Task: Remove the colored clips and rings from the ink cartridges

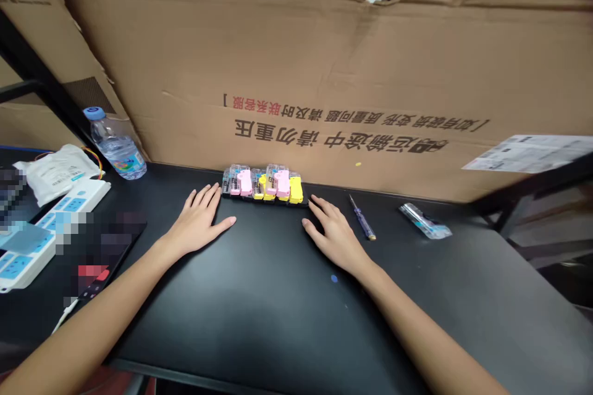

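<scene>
Clock centred on the desk [269, 296] between my arms. Small pink and yellow plastic pieces [282, 184] with clear parts sit bunched in a row at 12, on a dark base I can't make out, by the foot of the cardboard [324, 62]. My left hand [197, 222], at 10, is flat, palm down, thumb out, holding nothing; fingertips just beside the row's left end. My right hand [336, 237], at 2, same: fingers extended, nothing gripped, fingertips by the right end. Can't tell if either touches.

Containers: capped bottle [118, 148] at 10, clear liquid inside, leaning toward the cardboard. White pouch [60, 173] between 9 and 10, contents hidden. Clear packet [424, 221] between 2 and 3, something inside, too blurred to identify. Screwdriver [362, 219] at 2, beyond my right hand. Power strip [28, 268] at 9.
</scene>
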`<act>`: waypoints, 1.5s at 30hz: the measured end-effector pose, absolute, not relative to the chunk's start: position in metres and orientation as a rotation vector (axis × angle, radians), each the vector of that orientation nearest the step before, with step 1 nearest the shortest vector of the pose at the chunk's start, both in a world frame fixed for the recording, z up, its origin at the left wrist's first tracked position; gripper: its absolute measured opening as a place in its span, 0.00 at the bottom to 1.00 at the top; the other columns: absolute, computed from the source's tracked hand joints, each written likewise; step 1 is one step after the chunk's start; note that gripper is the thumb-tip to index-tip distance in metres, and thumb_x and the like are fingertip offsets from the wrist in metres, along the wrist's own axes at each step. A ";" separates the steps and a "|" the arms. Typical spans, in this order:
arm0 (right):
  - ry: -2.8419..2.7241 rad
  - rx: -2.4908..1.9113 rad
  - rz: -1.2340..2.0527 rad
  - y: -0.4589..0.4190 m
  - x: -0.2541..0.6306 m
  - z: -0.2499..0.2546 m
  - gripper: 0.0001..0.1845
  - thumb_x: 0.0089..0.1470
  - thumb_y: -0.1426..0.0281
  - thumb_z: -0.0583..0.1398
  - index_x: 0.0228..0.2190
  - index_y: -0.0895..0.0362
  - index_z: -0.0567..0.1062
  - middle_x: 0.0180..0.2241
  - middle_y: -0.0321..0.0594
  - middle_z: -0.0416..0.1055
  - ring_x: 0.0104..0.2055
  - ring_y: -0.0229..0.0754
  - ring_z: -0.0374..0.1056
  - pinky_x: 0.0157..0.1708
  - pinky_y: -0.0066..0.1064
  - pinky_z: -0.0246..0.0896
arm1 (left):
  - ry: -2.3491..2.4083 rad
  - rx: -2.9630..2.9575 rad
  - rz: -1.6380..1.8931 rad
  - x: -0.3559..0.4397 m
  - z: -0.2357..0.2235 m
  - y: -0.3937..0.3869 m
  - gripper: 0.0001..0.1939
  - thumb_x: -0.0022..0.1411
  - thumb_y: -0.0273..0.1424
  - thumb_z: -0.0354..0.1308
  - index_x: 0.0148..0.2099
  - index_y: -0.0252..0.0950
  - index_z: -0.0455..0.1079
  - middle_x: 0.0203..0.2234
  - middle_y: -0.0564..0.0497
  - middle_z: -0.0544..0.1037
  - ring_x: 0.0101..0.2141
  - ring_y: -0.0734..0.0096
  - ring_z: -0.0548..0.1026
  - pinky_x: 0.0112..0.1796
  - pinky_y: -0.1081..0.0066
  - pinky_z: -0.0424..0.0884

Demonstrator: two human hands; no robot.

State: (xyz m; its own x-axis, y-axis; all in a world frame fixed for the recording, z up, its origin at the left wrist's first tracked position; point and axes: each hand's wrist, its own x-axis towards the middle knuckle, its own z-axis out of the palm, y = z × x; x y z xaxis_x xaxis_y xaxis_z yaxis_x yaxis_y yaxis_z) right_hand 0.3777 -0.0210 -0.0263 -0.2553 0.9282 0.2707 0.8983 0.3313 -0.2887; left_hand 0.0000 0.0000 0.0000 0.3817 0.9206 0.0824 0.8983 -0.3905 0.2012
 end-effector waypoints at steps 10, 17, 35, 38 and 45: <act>-2.222 -1.617 0.087 -0.023 0.375 -0.026 0.33 0.73 0.55 0.51 0.67 0.62 0.71 0.71 0.59 0.64 0.74 0.65 0.60 0.71 0.65 0.57 | 1.660 2.467 0.247 0.001 0.005 -0.001 0.48 0.75 0.61 0.42 0.81 0.31 0.48 0.78 0.39 0.52 0.77 0.44 0.49 0.74 0.40 0.46; -2.214 -1.612 0.093 -0.022 0.375 -0.026 0.33 0.73 0.55 0.51 0.68 0.60 0.71 0.72 0.58 0.64 0.74 0.64 0.60 0.71 0.63 0.57 | 1.667 2.463 0.249 0.000 0.004 -0.001 0.48 0.74 0.62 0.42 0.81 0.32 0.48 0.78 0.39 0.53 0.77 0.43 0.49 0.75 0.42 0.45; -2.187 -1.609 0.118 -0.023 0.375 -0.027 0.31 0.73 0.55 0.53 0.68 0.58 0.69 0.72 0.56 0.64 0.75 0.64 0.59 0.72 0.64 0.56 | 1.655 2.546 0.339 -0.002 -0.007 0.000 0.46 0.76 0.61 0.38 0.81 0.34 0.47 0.77 0.37 0.56 0.76 0.44 0.52 0.73 0.41 0.49; -2.134 -1.623 0.201 -0.023 0.375 -0.024 0.32 0.71 0.56 0.55 0.69 0.58 0.67 0.71 0.57 0.64 0.74 0.63 0.59 0.72 0.62 0.57 | 1.660 2.541 0.321 -0.001 -0.006 0.000 0.47 0.76 0.61 0.38 0.81 0.33 0.47 0.77 0.37 0.55 0.77 0.43 0.52 0.73 0.41 0.48; -1.989 -1.414 0.039 -0.035 0.353 0.002 0.27 0.70 0.64 0.56 0.67 0.56 0.67 0.70 0.57 0.64 0.73 0.58 0.62 0.70 0.60 0.60 | 1.676 2.521 0.288 0.000 -0.005 0.000 0.48 0.76 0.61 0.38 0.81 0.29 0.47 0.78 0.36 0.52 0.77 0.44 0.51 0.74 0.41 0.47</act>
State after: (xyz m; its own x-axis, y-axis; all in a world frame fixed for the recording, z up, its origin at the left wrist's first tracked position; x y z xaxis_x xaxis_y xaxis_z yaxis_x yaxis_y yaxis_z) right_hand 0.3531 -0.0347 0.0022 -0.1722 0.8433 0.5091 0.8227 0.4074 -0.3966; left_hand 0.0000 -0.0003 -0.0049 0.3764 0.9209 0.1013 0.9019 -0.3892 0.1872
